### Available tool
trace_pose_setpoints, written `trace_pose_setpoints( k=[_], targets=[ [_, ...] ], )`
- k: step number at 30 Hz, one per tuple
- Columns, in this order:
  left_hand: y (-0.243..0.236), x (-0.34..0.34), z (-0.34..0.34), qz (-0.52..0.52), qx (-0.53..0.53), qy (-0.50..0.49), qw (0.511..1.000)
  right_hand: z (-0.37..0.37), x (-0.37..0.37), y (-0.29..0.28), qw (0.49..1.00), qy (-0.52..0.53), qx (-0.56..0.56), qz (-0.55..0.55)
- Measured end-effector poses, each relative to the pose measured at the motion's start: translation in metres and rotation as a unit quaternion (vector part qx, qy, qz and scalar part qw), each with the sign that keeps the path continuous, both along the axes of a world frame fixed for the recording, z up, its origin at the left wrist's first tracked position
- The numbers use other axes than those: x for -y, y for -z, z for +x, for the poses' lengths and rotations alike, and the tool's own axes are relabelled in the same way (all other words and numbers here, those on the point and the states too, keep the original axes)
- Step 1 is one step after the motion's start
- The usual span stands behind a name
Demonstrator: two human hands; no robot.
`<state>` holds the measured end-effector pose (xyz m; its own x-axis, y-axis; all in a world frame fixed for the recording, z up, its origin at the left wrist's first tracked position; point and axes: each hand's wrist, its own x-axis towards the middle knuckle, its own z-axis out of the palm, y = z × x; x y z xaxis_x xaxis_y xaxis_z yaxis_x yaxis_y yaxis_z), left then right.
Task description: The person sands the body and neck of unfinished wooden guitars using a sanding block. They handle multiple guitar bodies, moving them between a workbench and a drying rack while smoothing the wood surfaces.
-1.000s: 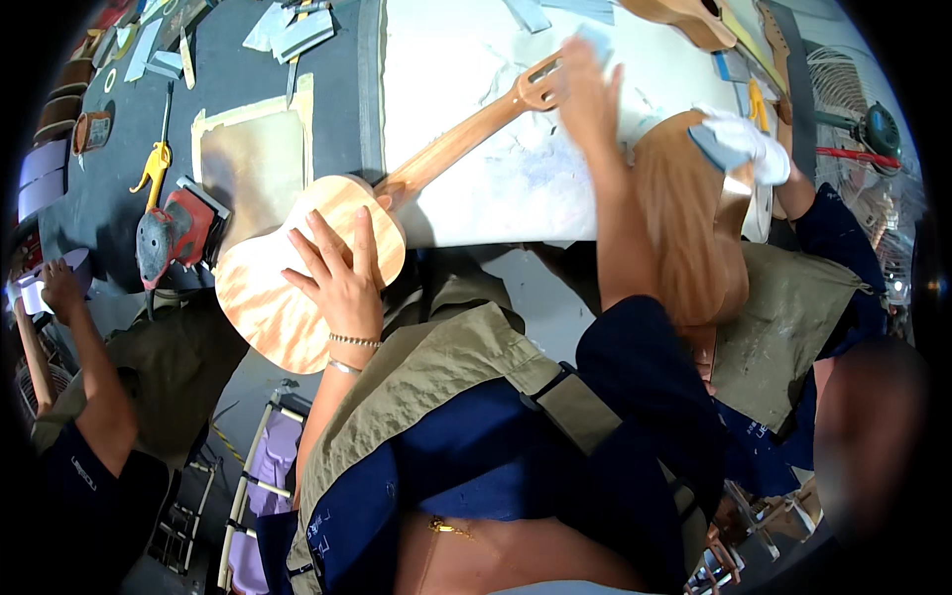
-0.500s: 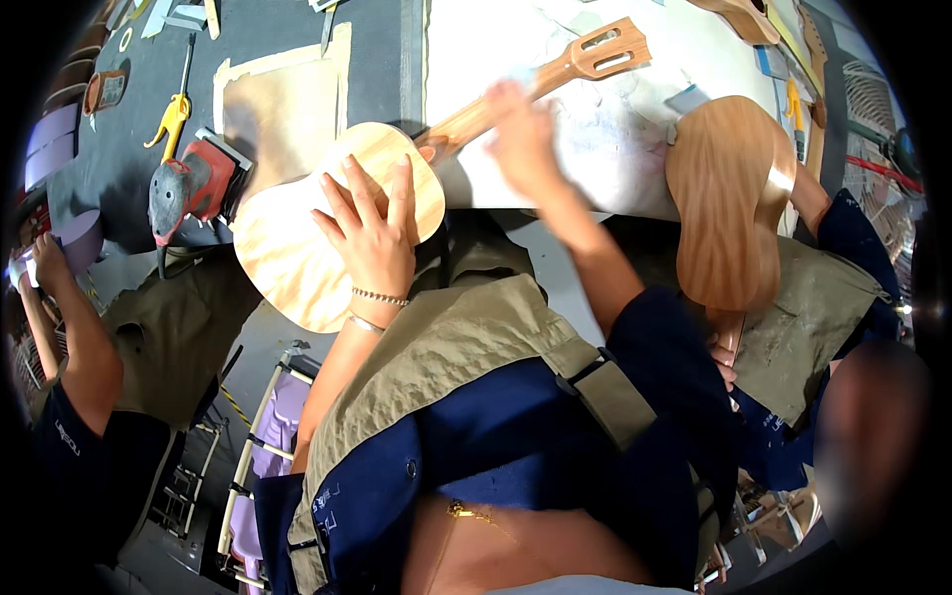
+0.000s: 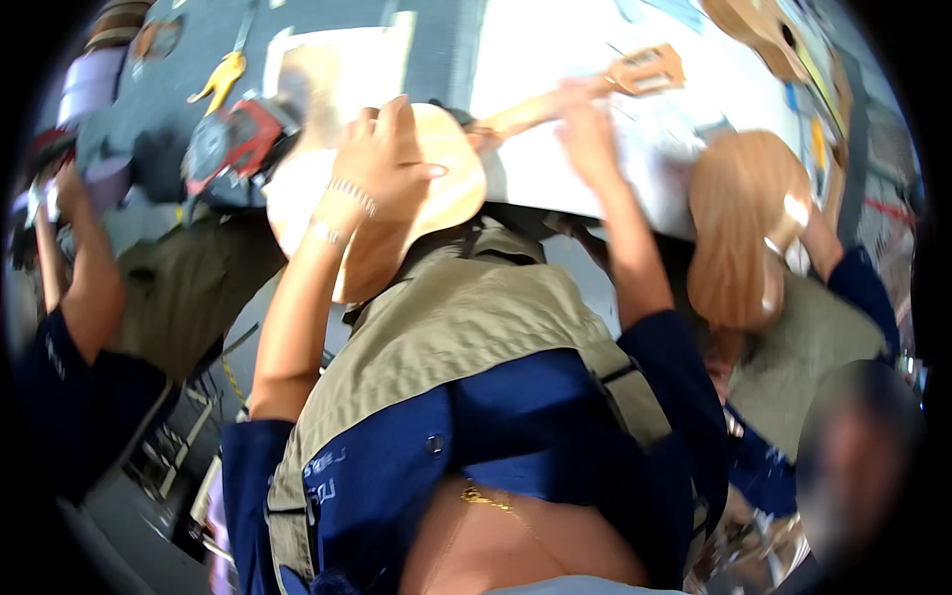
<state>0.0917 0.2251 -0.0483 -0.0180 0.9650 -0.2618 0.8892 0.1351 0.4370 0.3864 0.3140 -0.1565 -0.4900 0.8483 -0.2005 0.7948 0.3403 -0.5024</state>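
Observation:
A bare-wood ukulele (image 3: pixel 451 164) lies at the bench's front edge, its neck pointing away to the right. My left hand (image 3: pixel 382 149) rests across the body with fingers stretched out and the thumb apart. Part of the body's curved side shows below that hand. Over the neck, close to the slotted headstock (image 3: pixel 650 71), is my right hand (image 3: pixel 590 134). Motion smears its fingers, so their grip and anything in them cannot be made out.
A red and grey power sander (image 3: pixel 238 144) and a yellow air blow gun (image 3: pixel 220 79) lie to the left on the dark bench mat (image 3: pixel 342 20). At right a co-worker holds another wooden ukulele (image 3: pixel 749 228). Another co-worker's hand (image 3: pixel 69 188) is at far left.
The whole view has shifted. The ukulele's body has tilted, showing its side. My left hand has turned on the body, and my right hand has moved along the neck toward the headstock.

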Motion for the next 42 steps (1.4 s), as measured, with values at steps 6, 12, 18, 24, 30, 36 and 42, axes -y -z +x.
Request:
trace_pose_setpoints(
  k=[6,12,18,24,30,36,42],
  targets=[
    [0.006,-0.082,-0.023,-0.37,0.112,0.044,0.921,0.019,-0.001,0.0,0.962,0.058,0.101,0.248],
    [-0.046,-0.077,0.009,-0.257,-0.019,0.078,0.963,0.025,-0.001,0.006,0.967,0.124,0.079,0.207],
    [-0.077,-0.051,0.064,0.099,-0.19,0.078,0.974,-0.047,0.005,-0.049,0.958,-0.039,-0.208,0.194],
    [-0.052,-0.041,0.062,0.145,-0.171,0.073,0.972,-0.045,0.047,-0.049,0.958,-0.076,-0.254,0.108],
    [-0.057,-0.053,0.06,0.105,-0.158,0.086,0.978,-0.074,0.021,-0.05,0.941,-0.015,-0.314,0.123],
    [-0.051,-0.062,0.053,0.124,-0.151,0.103,0.975,-0.061,0.003,-0.042,0.963,-0.073,-0.183,0.185],
    [-0.049,-0.093,0.031,0.052,-0.115,0.126,0.984,0.029,-0.053,-0.01,0.919,0.138,0.142,0.34]
  ],
)
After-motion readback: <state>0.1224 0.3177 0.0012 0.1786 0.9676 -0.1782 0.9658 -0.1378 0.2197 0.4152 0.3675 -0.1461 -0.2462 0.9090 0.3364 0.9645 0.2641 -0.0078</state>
